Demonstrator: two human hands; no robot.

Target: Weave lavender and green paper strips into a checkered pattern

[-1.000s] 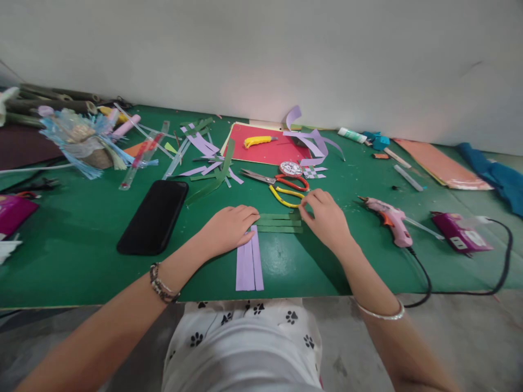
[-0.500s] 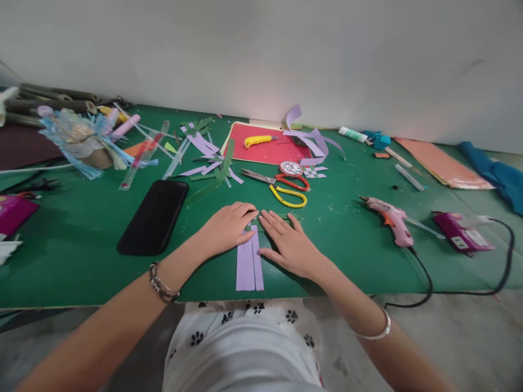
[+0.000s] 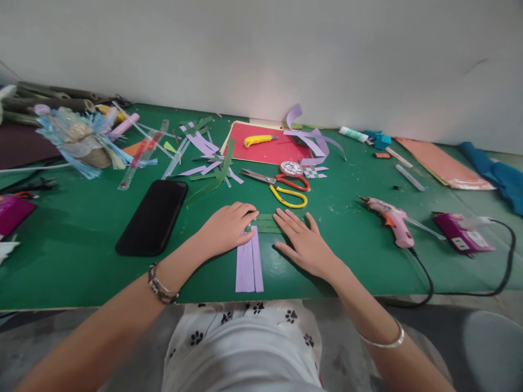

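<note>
My left hand [image 3: 226, 228] lies flat over the upper ends of several purple paper strips [image 3: 245, 267] and covers where they meet the green strips. Its fingers are laid out, pressing down from above. Green paper strips [image 3: 267, 222] run sideways from under that hand toward my right hand [image 3: 300, 239]. The fingers of my right hand are stretched out and rest on the right ends of the green strips. The purple strips reach down close to the table's front edge, with a narrow gap between two of them.
Beyond my hands lie scissors [image 3: 281, 185], a roll of tape [image 3: 291, 168] and a yellow cutter [image 3: 259, 141] on red paper [image 3: 281, 155]. A black phone [image 3: 153, 218] is at the left. A pink glue gun [image 3: 390, 218] with a cord lies at the right.
My right hand has slid to the right along the green strips, uncovering more of them. My left hand has stayed in place.
</note>
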